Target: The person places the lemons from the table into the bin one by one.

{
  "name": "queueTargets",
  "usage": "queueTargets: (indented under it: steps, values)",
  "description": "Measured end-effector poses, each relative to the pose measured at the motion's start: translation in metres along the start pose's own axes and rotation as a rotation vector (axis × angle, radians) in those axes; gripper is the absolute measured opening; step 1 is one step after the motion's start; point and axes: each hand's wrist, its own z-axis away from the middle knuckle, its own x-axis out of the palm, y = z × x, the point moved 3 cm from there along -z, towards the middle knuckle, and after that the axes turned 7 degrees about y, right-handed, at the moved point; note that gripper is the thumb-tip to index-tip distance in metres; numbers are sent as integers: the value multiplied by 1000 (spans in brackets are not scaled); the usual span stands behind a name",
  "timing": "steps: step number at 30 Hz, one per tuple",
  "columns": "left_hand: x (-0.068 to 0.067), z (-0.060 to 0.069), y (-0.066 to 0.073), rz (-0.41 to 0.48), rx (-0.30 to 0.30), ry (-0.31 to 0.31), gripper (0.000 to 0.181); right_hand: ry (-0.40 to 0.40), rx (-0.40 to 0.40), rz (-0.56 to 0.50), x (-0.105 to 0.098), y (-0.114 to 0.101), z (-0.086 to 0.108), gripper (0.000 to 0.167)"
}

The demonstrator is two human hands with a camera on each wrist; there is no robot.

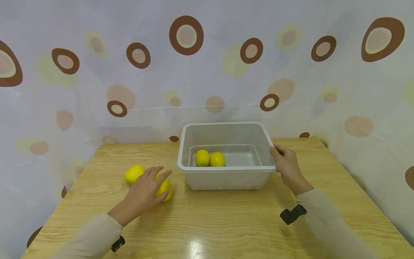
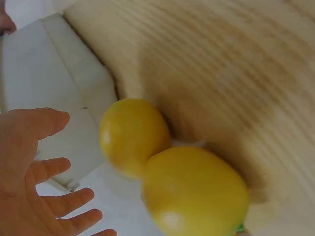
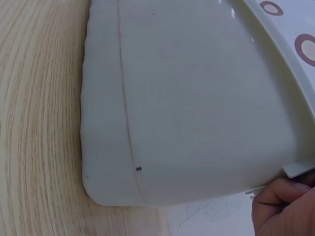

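Beige fabric sleeves point(image 1: 92, 235) closest. Your left hand point(image 1: 142, 190), fingers spread, holds nothing, near two oval yellow lemons point(image 1: 134, 174) on the pale wooden table point(image 1: 213, 219); your right hand point(image 1: 286, 163) grips the rectangular white plastic tub point(image 1: 226, 180). Two matching lemons point(image 1: 217, 159) inside, two out: seemingly halfway.

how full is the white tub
Neither empty nor full: two yellow fruits show inside the tub, with bare bottom beside them.
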Motion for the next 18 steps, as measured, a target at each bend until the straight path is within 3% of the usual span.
queueTargets:
  steps: [8, 18]
  values:
    - [13, 14, -5, 39, -7, -18, 60, 10, 6, -12, 0, 1, 0, 54]
    - [22, 15, -6, 84, -34, -100, 58, -4, 1, -5, -2, -1, 0, 54]
